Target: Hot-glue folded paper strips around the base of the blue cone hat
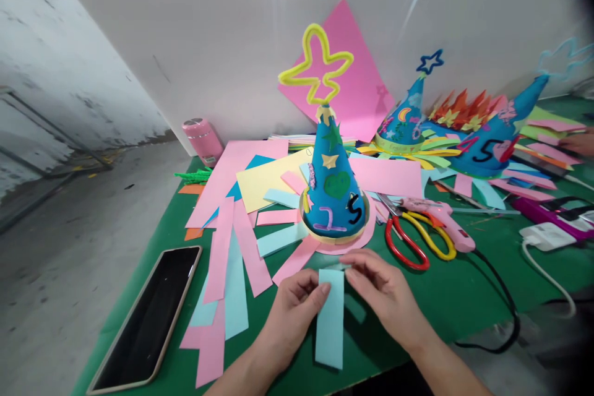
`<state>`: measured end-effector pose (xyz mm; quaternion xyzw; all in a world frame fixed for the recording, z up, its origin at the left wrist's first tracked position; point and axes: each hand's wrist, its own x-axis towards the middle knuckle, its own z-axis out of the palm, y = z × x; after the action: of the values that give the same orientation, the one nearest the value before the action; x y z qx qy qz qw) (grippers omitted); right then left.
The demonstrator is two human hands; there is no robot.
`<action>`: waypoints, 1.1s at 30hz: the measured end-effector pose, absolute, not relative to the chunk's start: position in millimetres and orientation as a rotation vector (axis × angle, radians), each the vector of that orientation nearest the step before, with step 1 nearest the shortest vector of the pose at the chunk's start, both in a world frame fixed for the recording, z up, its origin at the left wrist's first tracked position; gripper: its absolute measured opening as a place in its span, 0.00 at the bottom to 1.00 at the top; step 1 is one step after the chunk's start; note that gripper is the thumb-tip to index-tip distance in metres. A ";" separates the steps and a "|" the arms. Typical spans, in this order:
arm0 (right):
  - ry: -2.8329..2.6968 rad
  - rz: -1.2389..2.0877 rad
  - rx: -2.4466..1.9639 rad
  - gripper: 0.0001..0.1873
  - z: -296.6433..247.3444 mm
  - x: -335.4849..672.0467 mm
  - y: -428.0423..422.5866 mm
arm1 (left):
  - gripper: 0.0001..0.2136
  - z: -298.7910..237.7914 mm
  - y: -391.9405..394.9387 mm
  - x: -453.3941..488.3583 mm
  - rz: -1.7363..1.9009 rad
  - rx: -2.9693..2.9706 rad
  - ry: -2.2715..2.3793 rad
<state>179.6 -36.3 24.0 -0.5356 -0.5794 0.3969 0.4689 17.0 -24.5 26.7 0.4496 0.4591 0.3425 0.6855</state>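
Observation:
A light blue paper strip (pixel 330 328) hangs upright between my hands at the table's front edge. My left hand (pixel 297 304) is closed on its upper left side, the thumb lying across the paper. At the top right corner the fingers of my right hand (pixel 383 284) are pinched together, with a small pale bit showing between them. Just beyond stands a blue cone party hat (pixel 331 182) with a yellow pipe-cleaner star (pixel 315 65) on top. It carries shapes and figures and rests on a pink paper piece (pixel 369 232).
Red-and-yellow scissors (pixel 408 238) and a pink glue gun (pixel 445 223) lie to the right. Loose pink strips (pixel 218 260) and a phone (pixel 148 318) are at left. More hats (pixel 403 114) stand farther back. Another person's hand (pixel 578 143) is at far right.

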 end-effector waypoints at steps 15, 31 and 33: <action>-1.493 0.231 -2.149 0.18 9.6 365.5 -11.9 | 0.17 30.0 -14.5 68.0 0.748 1.139 0.997; -0.781 0.812 -1.812 0.14 32.3 363.6 -23.8 | 0.15 17.6 -14.1 58.5 0.748 1.136 0.965; -0.613 0.937 -1.664 0.12 37.5 355.1 -29.8 | 0.15 19.6 -15.7 59.0 0.738 1.169 0.959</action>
<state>355.1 -29.8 37.5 -0.6995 -0.2576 0.3940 0.5378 59.0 -15.7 19.6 0.5179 0.4251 0.3270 0.6664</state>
